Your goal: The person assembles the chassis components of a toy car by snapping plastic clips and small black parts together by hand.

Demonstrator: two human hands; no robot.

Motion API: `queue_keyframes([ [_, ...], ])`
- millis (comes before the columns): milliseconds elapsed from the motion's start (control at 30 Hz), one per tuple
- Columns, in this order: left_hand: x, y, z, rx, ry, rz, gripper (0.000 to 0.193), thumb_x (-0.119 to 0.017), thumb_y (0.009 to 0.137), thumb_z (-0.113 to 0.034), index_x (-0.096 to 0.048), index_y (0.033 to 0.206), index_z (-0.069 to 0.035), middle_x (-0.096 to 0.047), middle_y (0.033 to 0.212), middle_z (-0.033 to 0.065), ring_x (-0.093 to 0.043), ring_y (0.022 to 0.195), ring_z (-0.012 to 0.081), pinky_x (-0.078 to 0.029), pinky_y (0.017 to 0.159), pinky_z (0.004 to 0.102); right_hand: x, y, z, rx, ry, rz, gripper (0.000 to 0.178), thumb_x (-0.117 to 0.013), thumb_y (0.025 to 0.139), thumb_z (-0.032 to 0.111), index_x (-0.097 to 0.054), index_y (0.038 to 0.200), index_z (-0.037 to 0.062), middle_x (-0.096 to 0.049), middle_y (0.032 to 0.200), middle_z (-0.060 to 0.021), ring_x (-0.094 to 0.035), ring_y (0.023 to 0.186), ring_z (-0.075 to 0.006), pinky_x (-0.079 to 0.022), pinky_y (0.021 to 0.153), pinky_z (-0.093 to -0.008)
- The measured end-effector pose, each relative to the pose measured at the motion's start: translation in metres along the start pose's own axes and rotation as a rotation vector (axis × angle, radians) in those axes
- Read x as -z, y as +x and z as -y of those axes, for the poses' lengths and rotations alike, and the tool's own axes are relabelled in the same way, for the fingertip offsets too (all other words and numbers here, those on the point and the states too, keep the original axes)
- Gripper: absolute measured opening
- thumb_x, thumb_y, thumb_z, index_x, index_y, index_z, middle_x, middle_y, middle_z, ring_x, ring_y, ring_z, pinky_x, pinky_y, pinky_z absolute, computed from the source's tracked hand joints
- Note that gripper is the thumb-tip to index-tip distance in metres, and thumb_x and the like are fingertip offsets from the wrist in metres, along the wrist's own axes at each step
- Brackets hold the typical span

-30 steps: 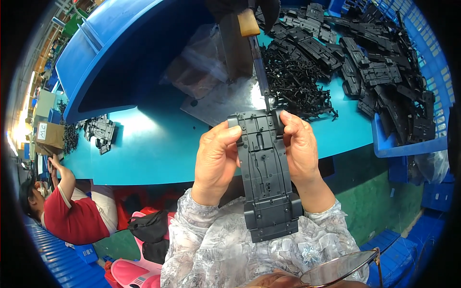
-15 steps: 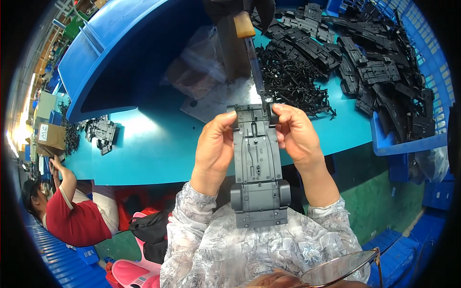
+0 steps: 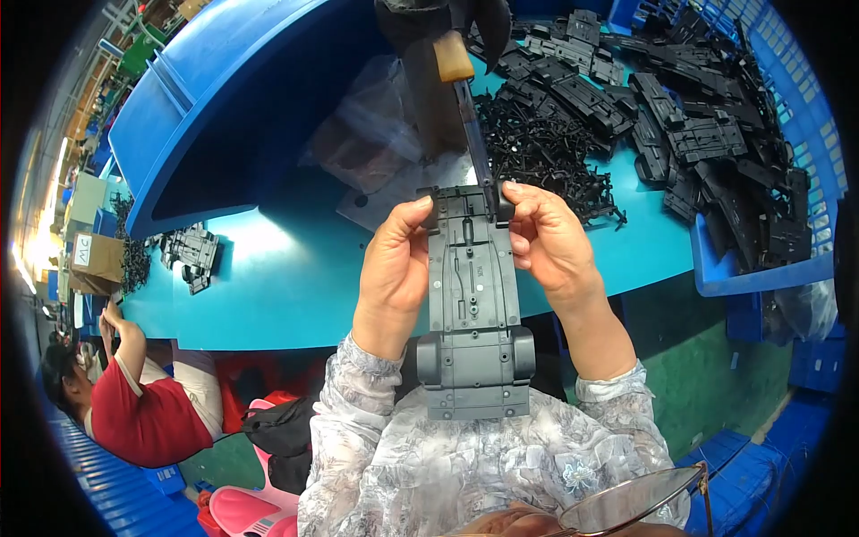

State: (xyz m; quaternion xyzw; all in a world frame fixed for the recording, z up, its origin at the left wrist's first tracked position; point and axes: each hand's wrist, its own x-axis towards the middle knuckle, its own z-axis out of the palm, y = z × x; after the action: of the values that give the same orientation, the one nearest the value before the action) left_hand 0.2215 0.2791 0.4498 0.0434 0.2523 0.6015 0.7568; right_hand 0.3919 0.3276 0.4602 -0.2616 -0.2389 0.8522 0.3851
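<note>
A long black plastic toy car chassis [image 3: 472, 309], with wheel arches along its sides, is held between my two hands. My left hand [image 3: 394, 268] grips its far left corner, thumb on the wheel arch. My right hand [image 3: 557, 240] holds the far right corner with thumb and bent fingers. A slim metal rod [image 3: 476, 134] slants down from a tan block [image 3: 454, 58] on a dark overhead fixture. Its lower end meets the far right part of the chassis beside my right thumb; I cannot tell whether it touches.
Small black parts [image 3: 546, 157] lie heaped beyond my right hand. More chassis [image 3: 707, 134] are piled by a blue basket [image 3: 765, 277] at right. A big blue bin [image 3: 201, 80] overhangs the turquoise table [image 3: 295, 304] at left. A person in red [image 3: 148, 416] sits far left.
The chassis and both hands have shifted slightly left and a little away from me. The tan block and its rod hang slightly lower. My grip is unchanged.
</note>
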Motion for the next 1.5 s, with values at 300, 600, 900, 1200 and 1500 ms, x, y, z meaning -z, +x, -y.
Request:
queue_keyframes([
  [300,-0.003,0.000,-0.001,0.002,0.005,0.006,0.022,-0.053,0.083,-0.015,-0.059,0.091,0.004,-0.063,0.090,0.0124,-0.061,0.080,0.0198,-0.049,0.077,0.0314,0.000,0.000,-0.001,0.003,0.014,-0.027,0.009,-0.057,0.080,0.012,-0.057,0.078,0.0039,-0.052,0.059,-0.0007,-0.044,0.042,-0.0083,-0.031,0.033,-0.0209],
  [600,-0.001,0.001,-0.001,0.008,-0.015,0.006,0.023,-0.052,0.084,-0.016,-0.058,0.093,0.005,-0.063,0.091,0.0130,-0.061,0.082,0.0202,-0.049,0.078,0.0320,-0.003,0.000,0.000,0.012,0.008,-0.045,0.009,-0.056,0.080,0.012,-0.056,0.076,0.0040,-0.053,0.061,-0.0012,-0.043,0.043,-0.0078,-0.031,0.033,-0.0204],
  [900,-0.004,0.000,-0.001,-0.006,-0.009,0.043,0.023,-0.051,0.084,-0.015,-0.058,0.093,0.005,-0.063,0.090,0.0136,-0.061,0.081,0.0210,-0.049,0.077,0.0321,-0.002,0.001,0.000,0.010,0.042,-0.039,0.008,-0.056,0.080,0.012,-0.056,0.075,0.0048,-0.052,0.060,-0.0008,-0.044,0.042,-0.0079,-0.031,0.032,-0.0203],
  [1200,-0.002,-0.003,-0.001,-0.063,-0.004,0.050,0.022,-0.051,0.084,-0.014,-0.058,0.093,0.005,-0.063,0.090,0.0130,-0.061,0.080,0.0199,-0.049,0.077,0.0317,-0.004,-0.002,-0.004,0.031,0.035,-0.074,0.006,-0.056,0.078,0.010,-0.056,0.078,0.0044,-0.052,0.059,-0.0010,-0.044,0.042,-0.0094,-0.030,0.032,-0.0214],
  [1500,-0.008,-0.007,0.003,-0.113,0.072,0.107,0.022,-0.052,0.084,-0.014,-0.059,0.093,0.005,-0.063,0.090,0.0117,-0.061,0.082,0.0189,-0.049,0.078,0.0316,0.001,-0.003,-0.004,0.066,0.057,-0.017,0.008,-0.056,0.079,0.012,-0.056,0.079,0.0039,-0.053,0.060,-0.0014,-0.043,0.041,-0.0091,-0.030,0.032,-0.0213],
])
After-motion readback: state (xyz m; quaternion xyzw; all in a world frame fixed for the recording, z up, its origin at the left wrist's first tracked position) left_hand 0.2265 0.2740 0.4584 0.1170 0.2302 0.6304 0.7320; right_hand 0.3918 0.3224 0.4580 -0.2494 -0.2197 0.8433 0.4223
